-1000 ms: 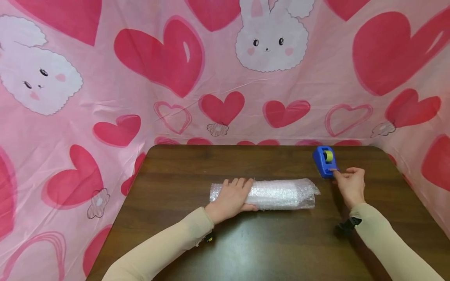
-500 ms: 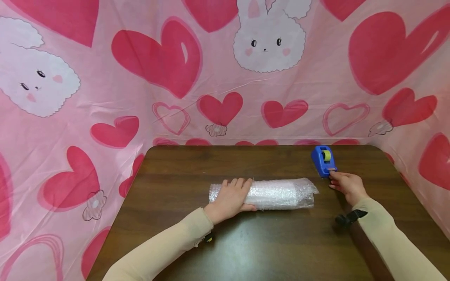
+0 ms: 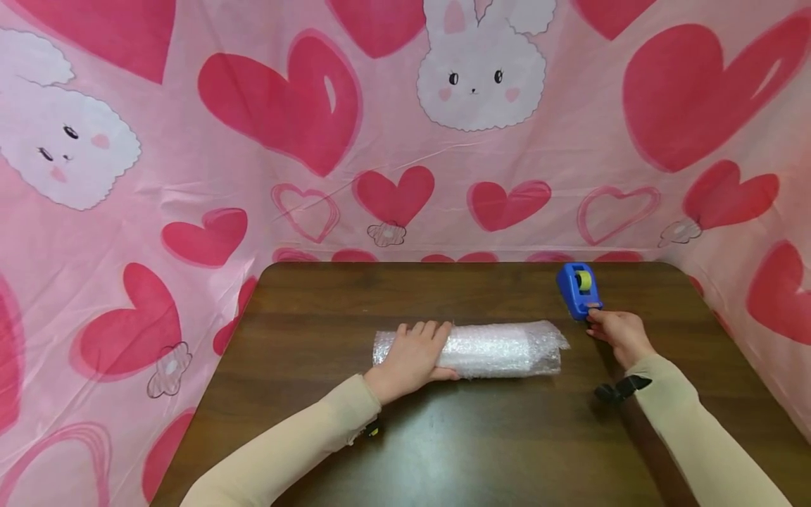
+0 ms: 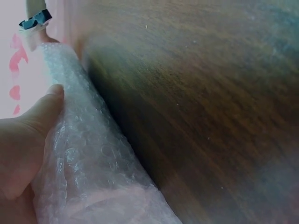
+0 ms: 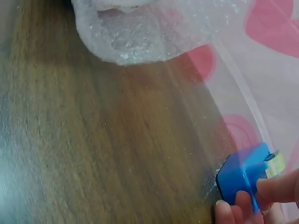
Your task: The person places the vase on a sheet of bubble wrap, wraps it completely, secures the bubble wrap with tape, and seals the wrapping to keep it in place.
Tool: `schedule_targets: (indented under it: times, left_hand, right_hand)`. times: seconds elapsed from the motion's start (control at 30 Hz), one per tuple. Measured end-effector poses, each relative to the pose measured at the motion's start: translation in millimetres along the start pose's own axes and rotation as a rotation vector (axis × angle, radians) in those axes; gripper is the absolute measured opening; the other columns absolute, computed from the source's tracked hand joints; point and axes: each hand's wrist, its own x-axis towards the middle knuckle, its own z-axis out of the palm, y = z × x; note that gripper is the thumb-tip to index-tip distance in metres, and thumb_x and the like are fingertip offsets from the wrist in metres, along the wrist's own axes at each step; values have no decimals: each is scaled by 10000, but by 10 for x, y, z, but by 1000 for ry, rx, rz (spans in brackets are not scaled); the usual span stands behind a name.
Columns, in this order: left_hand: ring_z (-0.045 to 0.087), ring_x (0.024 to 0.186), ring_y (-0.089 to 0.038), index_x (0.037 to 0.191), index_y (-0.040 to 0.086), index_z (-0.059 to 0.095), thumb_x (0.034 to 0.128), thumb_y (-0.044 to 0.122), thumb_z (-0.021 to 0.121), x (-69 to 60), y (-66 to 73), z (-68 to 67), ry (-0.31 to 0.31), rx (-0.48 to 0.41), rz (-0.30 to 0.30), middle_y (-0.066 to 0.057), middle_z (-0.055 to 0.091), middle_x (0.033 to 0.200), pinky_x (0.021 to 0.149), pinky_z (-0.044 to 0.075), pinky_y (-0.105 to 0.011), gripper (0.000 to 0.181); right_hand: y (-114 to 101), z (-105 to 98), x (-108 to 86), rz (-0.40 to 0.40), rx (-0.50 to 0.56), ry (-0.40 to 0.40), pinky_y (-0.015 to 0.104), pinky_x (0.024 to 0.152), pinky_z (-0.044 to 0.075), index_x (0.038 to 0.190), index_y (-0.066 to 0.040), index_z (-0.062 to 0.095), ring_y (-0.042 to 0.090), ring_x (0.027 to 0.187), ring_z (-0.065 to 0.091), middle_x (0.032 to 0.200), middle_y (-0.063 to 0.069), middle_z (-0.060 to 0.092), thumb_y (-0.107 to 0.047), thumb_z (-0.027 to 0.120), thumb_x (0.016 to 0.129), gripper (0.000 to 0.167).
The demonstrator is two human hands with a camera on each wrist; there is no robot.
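Observation:
On the table lies a roll of bubble wrap (image 3: 494,350), its right end loose and ragged. My left hand (image 3: 408,359) grips the left part of this roll, fingers over the top and thumb along the near side. In the left wrist view the thumb presses on the clear bubbles. A blue tape dispenser (image 3: 575,292) with a yellow roll of tape (image 3: 583,281) stands behind the roll's right end. My right hand (image 3: 624,334) pinches the dispenser's front end; in the right wrist view, thumb and fingers lie around its blue tip. Any strip of tape between them is hard to make out.
The dark wooden table (image 3: 431,451) has rounded back corners. A pink cloth (image 3: 405,148) with hearts and rabbits hangs behind it and along both sides. Each wrist carries a dark strapped device, seen on the right wrist (image 3: 624,389).
My right hand has lowered, its fingers now tucked around and under the dispenser's front end. The left hand keeps its grip on the bubble wrap. The whole head view has shifted slightly.

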Motion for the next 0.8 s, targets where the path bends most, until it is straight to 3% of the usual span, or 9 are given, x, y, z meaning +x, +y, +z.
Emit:
schedule_targets:
  times: [0.23, 0.4, 0.47, 0.67, 0.8]
  left_hand:
    - [651, 1142, -279, 1478, 86, 506, 865, 743, 652, -3, -26, -11, 6, -15, -4, -111, 662, 1299, 864, 503, -474, 910]
    - [651, 1147, -279, 1478, 84, 503, 867, 743, 649, -7, -27, -12, 11, -18, 3, -112, 663, 1302, 864, 503, -477, 910]
    - [651, 1151, -280, 1478, 83, 502, 867, 746, 646, -9, -26, -17, 12, -14, 3, -113, 662, 1307, 864, 505, -479, 913]
    - [656, 1156, -273, 1472, 88, 513, 860, 742, 658, -13, -20, -18, 23, -4, 2, -103, 666, 1310, 871, 509, -486, 907]
    - [652, 1172, -269, 1473, 82, 513, 869, 744, 645, -3, -22, -2, 19, 5, 18, -100, 664, 1317, 926, 492, -517, 906]
  right_hand:
    - [-55, 5, 10, 14, -20, -16, 214, 756, 583, 1263, 127, 494, 67, 768, 648, 954, 5, 589, -118, 515, 1074, 311]
    - [43, 58, 33, -59, -296, 111, 206, 658, 525, 1094, 112, 564, 92, 749, 595, 969, 88, 610, -111, 552, 1032, 231]
    - [81, 58, 43, -97, -378, 127, 194, 648, 504, 1072, 137, 585, 95, 758, 586, 962, 102, 631, -115, 563, 1023, 258]
    - [105, -76, 25, -139, -270, -80, 165, 771, 557, 1252, 195, 483, 31, 833, 614, 1032, 51, 597, -179, 528, 1082, 413]
    - [112, -115, -40, -174, -290, -144, 158, 782, 549, 1277, 216, 461, -6, 838, 623, 1004, -20, 619, -232, 505, 1098, 485]
